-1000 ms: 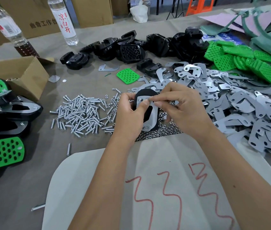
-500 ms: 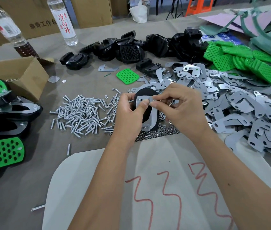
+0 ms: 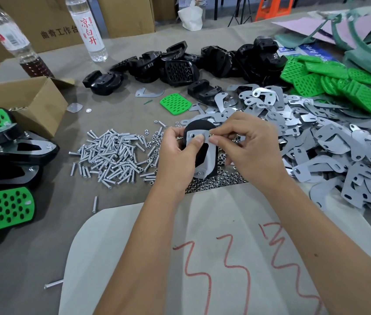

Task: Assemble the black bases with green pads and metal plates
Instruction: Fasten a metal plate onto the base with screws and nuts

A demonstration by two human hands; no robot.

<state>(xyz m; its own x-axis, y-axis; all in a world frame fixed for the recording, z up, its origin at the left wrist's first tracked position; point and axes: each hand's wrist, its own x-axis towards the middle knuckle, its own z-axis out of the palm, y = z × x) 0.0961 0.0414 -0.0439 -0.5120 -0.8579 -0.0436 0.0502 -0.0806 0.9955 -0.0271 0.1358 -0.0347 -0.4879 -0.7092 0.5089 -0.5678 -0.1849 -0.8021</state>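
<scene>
The left hand (image 3: pixel 176 155) covers the left side of the black base (image 3: pixel 197 127), and its thumb hides part of the metal plate (image 3: pixel 210 159). Whatever the right hand (image 3: pixel 251 148) pinches at the plate's top edge is too small to tell — a nut, perhaps. The finished pieces (image 3: pixel 0 208) on the left run off the frame edge, as does the plate pile (image 3: pixel 339 151) on the right — both incomplete.

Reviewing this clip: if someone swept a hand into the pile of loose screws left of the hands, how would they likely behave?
The loose screws would likely scatter and roll: they are small, smooth, round-shanked, and lie unbound on the flat table. One stray screw already sits apart. Their bright metal finish suggests they are slippery to pinch singly.
</scene>
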